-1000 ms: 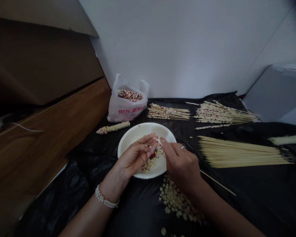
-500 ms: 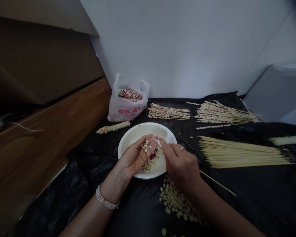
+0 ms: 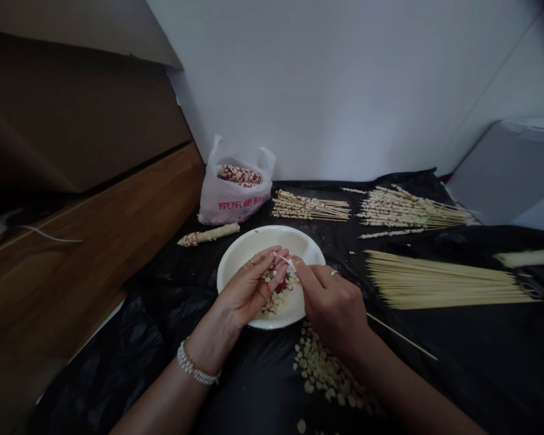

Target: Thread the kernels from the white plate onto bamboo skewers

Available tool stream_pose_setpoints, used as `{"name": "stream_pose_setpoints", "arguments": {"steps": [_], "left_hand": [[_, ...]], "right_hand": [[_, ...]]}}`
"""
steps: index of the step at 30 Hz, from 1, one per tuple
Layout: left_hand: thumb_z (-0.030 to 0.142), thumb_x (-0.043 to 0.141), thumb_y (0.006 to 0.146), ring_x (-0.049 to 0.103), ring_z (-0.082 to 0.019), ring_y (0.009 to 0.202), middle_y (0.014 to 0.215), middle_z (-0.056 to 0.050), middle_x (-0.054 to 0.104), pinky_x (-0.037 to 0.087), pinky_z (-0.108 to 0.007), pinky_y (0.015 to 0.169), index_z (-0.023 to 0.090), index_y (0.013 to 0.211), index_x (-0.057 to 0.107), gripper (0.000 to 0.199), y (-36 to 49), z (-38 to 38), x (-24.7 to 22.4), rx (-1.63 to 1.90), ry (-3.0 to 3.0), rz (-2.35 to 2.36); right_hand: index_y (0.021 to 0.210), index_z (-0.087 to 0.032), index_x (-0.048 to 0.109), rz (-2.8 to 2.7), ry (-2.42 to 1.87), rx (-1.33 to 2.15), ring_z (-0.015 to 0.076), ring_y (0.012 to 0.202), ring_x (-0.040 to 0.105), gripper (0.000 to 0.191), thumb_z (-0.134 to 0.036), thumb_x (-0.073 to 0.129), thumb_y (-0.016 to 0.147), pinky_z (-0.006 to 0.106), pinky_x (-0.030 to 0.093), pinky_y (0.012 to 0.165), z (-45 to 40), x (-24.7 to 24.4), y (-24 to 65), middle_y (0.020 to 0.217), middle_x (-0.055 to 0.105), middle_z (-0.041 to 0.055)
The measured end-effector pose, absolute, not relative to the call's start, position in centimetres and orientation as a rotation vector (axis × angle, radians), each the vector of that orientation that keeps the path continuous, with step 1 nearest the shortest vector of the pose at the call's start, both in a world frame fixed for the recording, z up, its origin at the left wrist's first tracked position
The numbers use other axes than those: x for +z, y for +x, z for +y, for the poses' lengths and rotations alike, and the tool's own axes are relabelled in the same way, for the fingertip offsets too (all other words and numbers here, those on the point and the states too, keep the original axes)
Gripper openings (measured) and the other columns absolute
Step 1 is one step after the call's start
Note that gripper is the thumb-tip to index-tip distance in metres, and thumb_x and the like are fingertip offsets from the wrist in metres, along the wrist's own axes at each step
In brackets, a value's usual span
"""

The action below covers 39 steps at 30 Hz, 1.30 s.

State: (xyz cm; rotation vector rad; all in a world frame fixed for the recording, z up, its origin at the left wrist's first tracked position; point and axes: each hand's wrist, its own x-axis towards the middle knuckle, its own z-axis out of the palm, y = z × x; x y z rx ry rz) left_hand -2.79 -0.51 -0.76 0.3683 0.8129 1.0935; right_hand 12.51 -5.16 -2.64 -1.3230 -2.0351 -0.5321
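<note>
My left hand (image 3: pixel 245 295) is palm-up above a white bowl (image 3: pixel 312 246), its fingers curled around some corn kernels (image 3: pixel 267 277). Its thumb and fingertips close together at the tip of a bamboo skewer (image 3: pixel 403 337). My right hand (image 3: pixel 336 302), with a ring on one finger, pinches this skewer near its pointed end; the shaft passes under the hand and sticks out to the right. More loose kernels (image 3: pixel 272 307) lie in the bowl, around a red patch on its bottom. Whether a kernel sits on the tip is too small to tell.
A pile of kernels (image 3: pixel 321 368) lies on black plastic sheeting (image 3: pixel 249 380). Bare skewers (image 3: pixel 439 281) are at right, with kernel-threaded skewers (image 3: pixel 399 206) and a smaller bunch (image 3: pixel 303 206) behind. A plastic bag (image 3: pixel 236 202) holds corn cobs; a partly stripped cob (image 3: pixel 208 234) lies before it.
My left thumb and fingers have closed in from a flatter open palm towards the skewer tip, hiding most of the kernels. My right hand has barely moved.
</note>
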Motion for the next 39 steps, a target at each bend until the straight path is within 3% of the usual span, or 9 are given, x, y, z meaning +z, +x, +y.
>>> {"name": "stream_pose_setpoints", "arguments": {"steps": [6,14,20,39], "left_hand": [[0.002,0.058,0.083,0.068,-0.010,0.073,0.084,-0.006,0.071,0.057,-0.017,0.070,0.010,0.093,0.070,0.018,-2.90,-0.37,-0.84,1.105,0.388,0.829],[0.001,0.060,0.080,0.068,-0.010,0.074,0.083,-0.005,0.071,0.057,-0.017,0.069,0.010,0.088,0.071,0.016,-2.81,-0.50,-0.90,1.099,0.410,0.837],[0.004,0.062,0.080,0.068,-0.011,0.078,0.092,-0.007,0.071,0.057,-0.017,0.072,0.010,0.095,0.071,0.019,-2.90,-0.62,-1.00,1.075,0.441,0.813],[0.002,0.059,0.081,0.067,-0.010,0.072,0.081,-0.007,0.070,0.057,-0.017,0.069,0.009,0.088,0.071,0.016,-2.78,-0.47,-0.75,1.097,0.357,0.836]], "right_hand": [[0.119,-0.012,0.061,-2.034,-1.319,-0.559,0.0163,0.070,0.059,0.032,-0.014,0.043,0.093,0.028,0.037,0.060,-5.15,-2.68,12.54,0.084,0.068,0.0055],[0.119,-0.012,0.061,-2.039,-1.338,-0.571,0.0159,0.069,0.059,0.032,-0.014,0.044,0.092,0.028,0.037,0.059,-5.10,-2.84,12.62,0.084,0.068,0.0050],[0.121,-0.013,0.060,-2.036,-1.359,-0.569,0.0163,0.069,0.058,0.032,-0.014,0.046,0.092,0.028,0.036,0.059,-4.97,-3.06,12.65,0.084,0.068,0.0041],[0.120,-0.012,0.061,-2.055,-1.357,-0.572,0.0161,0.069,0.059,0.033,-0.011,0.046,0.090,0.028,0.037,0.058,-5.04,-2.81,12.59,0.083,0.068,0.0052]]}}
